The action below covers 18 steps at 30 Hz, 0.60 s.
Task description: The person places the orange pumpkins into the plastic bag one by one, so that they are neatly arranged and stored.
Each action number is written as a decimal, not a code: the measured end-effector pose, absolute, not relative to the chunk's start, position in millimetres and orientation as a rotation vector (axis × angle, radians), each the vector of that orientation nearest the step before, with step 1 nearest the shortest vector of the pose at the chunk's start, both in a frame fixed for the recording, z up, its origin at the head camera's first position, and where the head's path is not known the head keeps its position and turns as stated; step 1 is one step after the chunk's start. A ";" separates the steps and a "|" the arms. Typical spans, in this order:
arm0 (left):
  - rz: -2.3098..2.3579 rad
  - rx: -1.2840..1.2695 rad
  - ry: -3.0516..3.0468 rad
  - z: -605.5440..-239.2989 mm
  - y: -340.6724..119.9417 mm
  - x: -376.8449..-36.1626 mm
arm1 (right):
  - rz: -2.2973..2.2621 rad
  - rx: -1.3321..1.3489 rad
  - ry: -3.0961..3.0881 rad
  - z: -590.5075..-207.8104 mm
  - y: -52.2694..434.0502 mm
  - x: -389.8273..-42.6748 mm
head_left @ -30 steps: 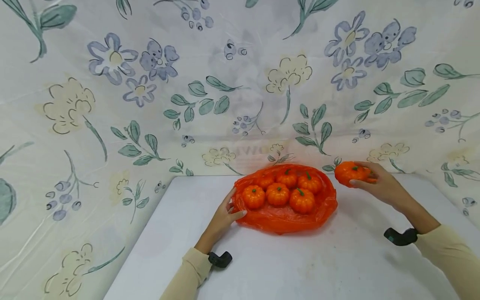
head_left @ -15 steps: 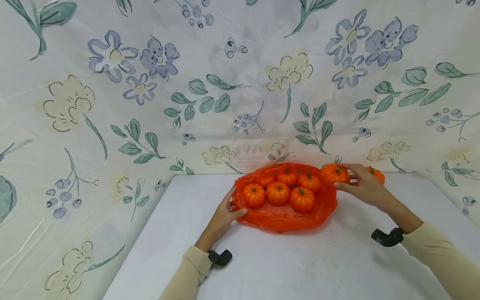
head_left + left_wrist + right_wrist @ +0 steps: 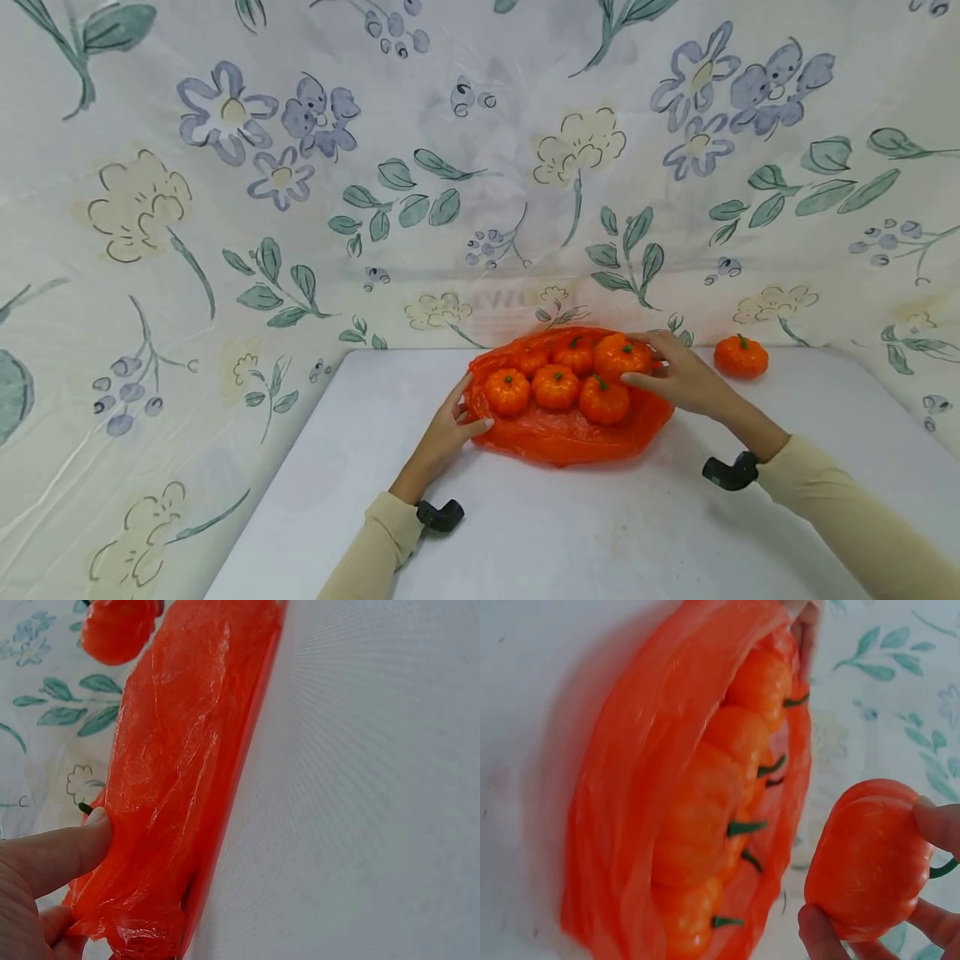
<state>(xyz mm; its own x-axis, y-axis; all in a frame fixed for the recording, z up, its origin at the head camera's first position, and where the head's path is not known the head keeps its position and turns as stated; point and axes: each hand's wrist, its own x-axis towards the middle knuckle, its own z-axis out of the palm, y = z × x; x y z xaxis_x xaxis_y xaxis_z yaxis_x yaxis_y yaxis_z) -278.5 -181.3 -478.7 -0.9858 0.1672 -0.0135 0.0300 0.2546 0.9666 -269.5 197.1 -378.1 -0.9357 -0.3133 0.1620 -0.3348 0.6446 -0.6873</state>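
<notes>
left hand (image 3: 448, 433): pinches near-left edge of orange bag (image 3: 570, 433) on counter (image 3: 570, 525) | right hand (image 3: 678, 379): fingers curled round small pumpkin (image 3: 621, 356), held over bag's far-right part | bag: holds more pumpkins | far right of bag: lone pumpkin (image 3: 741, 356) on counter by floral cloth (image 3: 300, 167)

Floral-print cloth (image 3: 300, 192) hung all around as a backdrop, blue flowers and green leaves. Plain white table (image 3: 525, 533) underneath. One stray little pumpkin (image 3: 741, 356) sitting off right by the cloth.
</notes>
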 end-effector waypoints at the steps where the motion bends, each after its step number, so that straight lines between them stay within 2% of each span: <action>1: 1.838 0.192 2.403 -479.4 -181.9 -279.0 | 1.185 0.571 -2.822 -379.5 193.7 -270.6; 18: 1.841 0.225 2.405 -477.5 -181.9 -277.4 | 1.159 0.808 -2.778 -410.8 144.5 -272.9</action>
<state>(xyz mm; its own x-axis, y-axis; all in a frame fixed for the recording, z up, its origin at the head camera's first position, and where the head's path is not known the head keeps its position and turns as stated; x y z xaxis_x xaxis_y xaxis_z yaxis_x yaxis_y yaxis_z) -277.4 -181.9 -477.5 -0.9836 0.1800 0.0069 0.0536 0.2559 0.9652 -272.9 144.5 -410.8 -0.8652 -0.4529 0.2151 -0.4715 0.5889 -0.6565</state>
